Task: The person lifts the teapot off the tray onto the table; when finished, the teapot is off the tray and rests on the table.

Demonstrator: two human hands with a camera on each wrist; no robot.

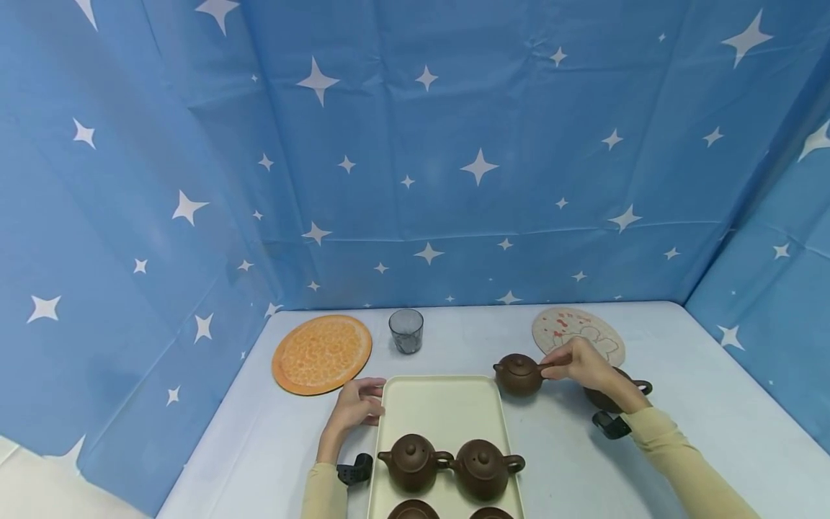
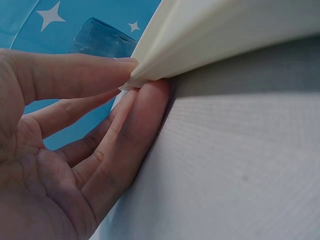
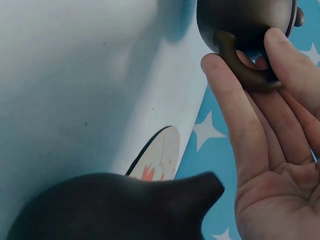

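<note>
Beside the tray (image 1: 447, 404) — left hand (image 1: 355, 407) pinching its corner — right hand (image 1: 580, 364) grips teapot (image 1: 519, 373).

Desk (image 1: 570, 461): pale, whitish-blue top, closed in by a blue cloth with white stars behind and at both sides.
Back left: a round orange mat (image 1: 321, 353) lies flat near the corner.
Back middle: a grey glass (image 1: 405, 331) stands upright just right of the orange mat, apart from it.
Back right: a round pale mat with red marks (image 1: 577, 328) lies flat.
Front middle: a cream tray (image 1: 441, 407) lies on the desk, its near end running out of view.
Right of the tray: a brown teapot (image 1: 517, 374) just beside the tray's far right corner; a second brown teapot (image 1: 616, 396) farther right, partly hidden.
</note>
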